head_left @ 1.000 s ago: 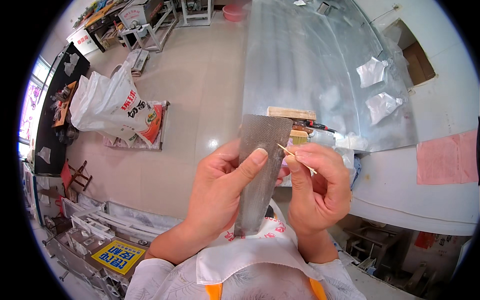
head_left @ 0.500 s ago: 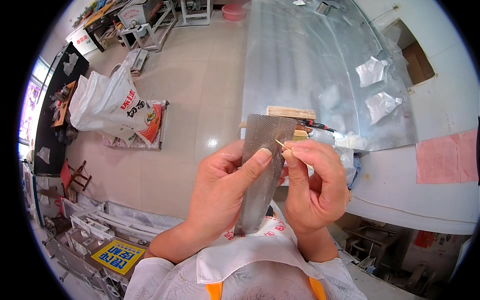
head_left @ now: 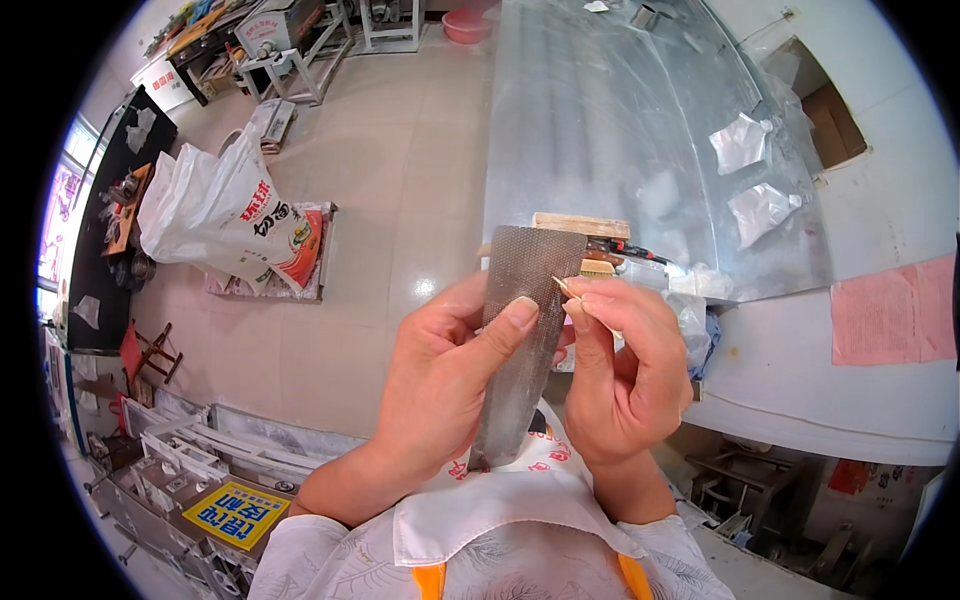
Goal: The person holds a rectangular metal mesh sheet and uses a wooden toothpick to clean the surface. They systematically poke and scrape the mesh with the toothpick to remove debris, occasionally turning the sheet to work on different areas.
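Note:
My left hand (head_left: 430,360) is closed around a long, tapering grey metal sheet (head_left: 535,262) covered in small perforations. Its thumb presses on the face and the fingers go behind it; the wide end points away from me. Thumb and forefinger of my right hand (head_left: 635,370) pinch a thin toothpick (head_left: 563,287), whose tip meets the perforated face near its right edge. Whether the tip enters a hole is too small to tell. Beyond the sheet lie a wooden block (head_left: 582,223) and a brush (head_left: 598,268), partly covered by it.
A large metal-topped table (head_left: 590,110) stretches ahead, with crumpled plastic bags (head_left: 765,212) at its right. On the left, a big white sack (head_left: 225,215) stands on a low platform. Machinery (head_left: 175,465) is at lower left, and a pink paper (head_left: 893,313) lies at right.
My right hand has shifted slightly left, bringing the toothpick's tip from the sheet's right edge onto its face. The sheet's wide end has moved a little left in my left hand.

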### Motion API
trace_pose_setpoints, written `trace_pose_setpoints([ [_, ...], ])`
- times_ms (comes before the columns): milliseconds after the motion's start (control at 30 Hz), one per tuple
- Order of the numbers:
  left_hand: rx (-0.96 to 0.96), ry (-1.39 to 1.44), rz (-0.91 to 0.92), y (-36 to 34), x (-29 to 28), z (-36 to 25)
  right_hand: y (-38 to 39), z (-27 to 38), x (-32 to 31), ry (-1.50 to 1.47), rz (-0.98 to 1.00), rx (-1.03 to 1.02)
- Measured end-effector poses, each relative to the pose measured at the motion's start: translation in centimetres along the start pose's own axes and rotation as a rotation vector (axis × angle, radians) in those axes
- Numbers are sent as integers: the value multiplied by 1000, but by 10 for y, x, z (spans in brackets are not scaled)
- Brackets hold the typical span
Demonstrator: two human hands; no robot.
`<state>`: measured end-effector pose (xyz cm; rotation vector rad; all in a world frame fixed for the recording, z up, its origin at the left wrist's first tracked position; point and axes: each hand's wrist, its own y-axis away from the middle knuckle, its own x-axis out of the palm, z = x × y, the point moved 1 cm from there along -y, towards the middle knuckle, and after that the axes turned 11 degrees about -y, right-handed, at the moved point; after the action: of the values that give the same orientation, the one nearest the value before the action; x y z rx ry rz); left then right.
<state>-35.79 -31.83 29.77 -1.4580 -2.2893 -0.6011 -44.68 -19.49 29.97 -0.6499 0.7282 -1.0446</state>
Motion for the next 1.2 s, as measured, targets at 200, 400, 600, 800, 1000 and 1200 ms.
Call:
trace_pose_setpoints([
  [200,-17,-37,-13,2,-1,0,0,0,1,14,-7,9],
  [400,-24,0,-28,5,0,1,-1,-1,1,22,-14,-23],
  [600,-71,32,-13,5,-5,2,-2,-1,3,30,-6,-32],
  [800,-71,21,-14,4,-4,2,-2,0,2,31,-6,-16],
  [1000,-75,14,-6,3,-3,2,-3,-1,1,46,3,-40],
  [1200,-79,9,-4,2,-3,2,-6,0,0,63,52,-74],
])
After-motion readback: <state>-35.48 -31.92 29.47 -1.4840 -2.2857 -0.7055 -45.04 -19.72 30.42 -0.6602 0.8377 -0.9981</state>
